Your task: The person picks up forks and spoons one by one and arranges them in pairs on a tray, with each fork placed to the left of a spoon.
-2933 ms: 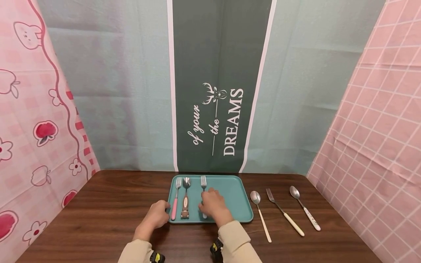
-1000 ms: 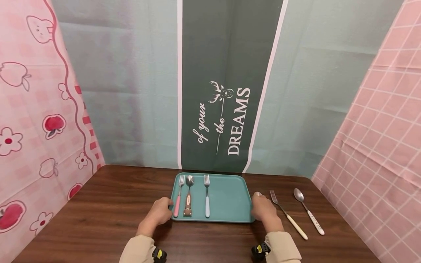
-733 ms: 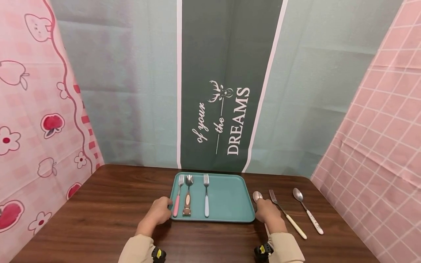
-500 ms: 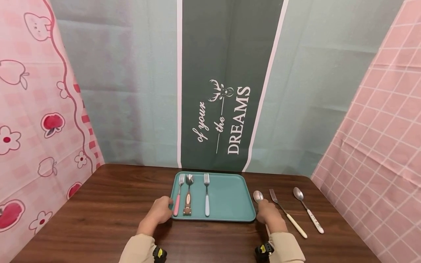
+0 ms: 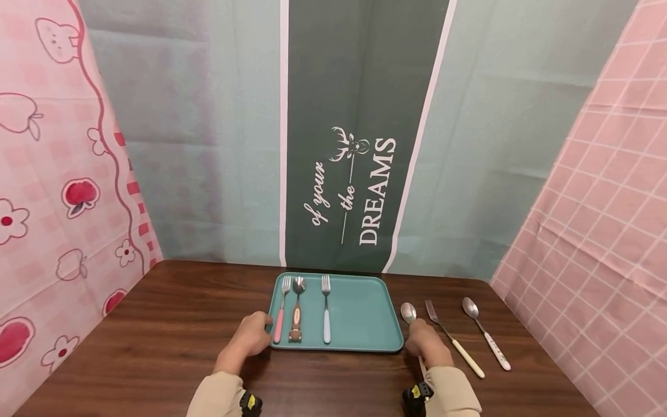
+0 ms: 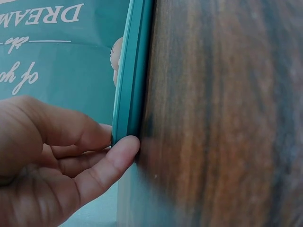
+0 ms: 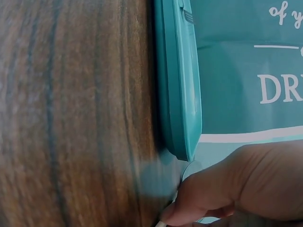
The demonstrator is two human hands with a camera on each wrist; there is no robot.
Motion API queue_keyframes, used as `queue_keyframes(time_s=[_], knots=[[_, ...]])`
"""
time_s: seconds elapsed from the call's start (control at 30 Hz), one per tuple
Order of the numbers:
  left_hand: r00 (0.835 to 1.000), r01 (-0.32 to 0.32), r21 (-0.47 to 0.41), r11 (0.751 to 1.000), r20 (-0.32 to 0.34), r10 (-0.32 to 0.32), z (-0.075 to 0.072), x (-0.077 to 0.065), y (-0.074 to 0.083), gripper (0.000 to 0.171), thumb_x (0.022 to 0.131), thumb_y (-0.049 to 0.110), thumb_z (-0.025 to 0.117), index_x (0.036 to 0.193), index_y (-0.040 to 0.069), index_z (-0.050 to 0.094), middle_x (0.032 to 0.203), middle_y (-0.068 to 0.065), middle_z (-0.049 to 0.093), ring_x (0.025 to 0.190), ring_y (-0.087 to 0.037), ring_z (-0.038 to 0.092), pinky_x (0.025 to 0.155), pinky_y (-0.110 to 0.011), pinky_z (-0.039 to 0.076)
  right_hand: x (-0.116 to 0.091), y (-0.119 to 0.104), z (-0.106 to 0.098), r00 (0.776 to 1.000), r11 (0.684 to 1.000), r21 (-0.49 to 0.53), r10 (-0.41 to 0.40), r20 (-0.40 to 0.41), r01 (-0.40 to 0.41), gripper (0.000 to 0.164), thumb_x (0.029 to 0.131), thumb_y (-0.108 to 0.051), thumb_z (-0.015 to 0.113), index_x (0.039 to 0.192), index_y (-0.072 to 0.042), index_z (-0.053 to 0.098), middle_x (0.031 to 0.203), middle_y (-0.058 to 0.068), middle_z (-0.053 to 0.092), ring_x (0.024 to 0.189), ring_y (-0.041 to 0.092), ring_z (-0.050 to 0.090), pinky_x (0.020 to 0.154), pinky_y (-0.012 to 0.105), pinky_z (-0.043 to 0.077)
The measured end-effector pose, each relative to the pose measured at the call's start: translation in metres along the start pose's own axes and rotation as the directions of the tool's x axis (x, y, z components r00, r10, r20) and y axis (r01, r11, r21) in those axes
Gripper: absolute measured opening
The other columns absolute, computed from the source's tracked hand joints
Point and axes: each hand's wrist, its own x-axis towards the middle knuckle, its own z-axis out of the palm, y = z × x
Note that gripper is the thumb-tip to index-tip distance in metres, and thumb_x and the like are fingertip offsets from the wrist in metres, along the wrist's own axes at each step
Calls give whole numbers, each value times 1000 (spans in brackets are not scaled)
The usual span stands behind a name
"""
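Note:
My left hand pinches the near left corner of a teal tray; in the left wrist view its thumb and a finger meet at the rim. Just beyond the tray's right side, my right hand holds a spoon by its pale handle. That spoon's metal bowl shows past the knuckles, while most of the handle is covered. On the tray lie a pink-handled fork, a spoon with a brown bear handle and a fork with a light blue handle.
Right of my right hand, a fork with a cream handle and a spoon with a patterned white handle lie slanted on the dark wooden table. Cloth hangings enclose the back and both sides.
My right hand has left the light blue fork, which now lies uncovered on the tray, and moved right to the pale-handled spoon. My left hand has stayed at the tray's corner.

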Motion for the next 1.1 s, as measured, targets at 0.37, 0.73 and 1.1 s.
queue_keyframes(time_s=[0.37,0.73,1.1], knots=[[1000,-20,0,1000,-6,20,0,1,0,40,67,-10,56,107,-11,63,107,-23,61,103,-35,55,86,-48,44,1,6,-3,999,991,124,44,30,-47,41,81,6,56,117,17,42,88,24,46,61,29,49,46,35,44],[999,-23,-9,1000,-24,23,0,1,1,41,66,-11,54,106,-12,63,107,-24,61,105,-38,54,87,-47,43,0,15,-10,999,971,240,26,-31,-17,9,78,4,49,85,10,49,73,17,46,51,22,48,41,29,43],[1000,11,-20,1000,-26,-11,0,0,2,39,67,-11,55,105,-12,63,106,-24,61,106,-40,53,87,-48,43,-2,1,-29,998,966,255,-41,-39,50,11,80,7,44,90,11,43,74,17,42,52,20,40,43,29,39]])
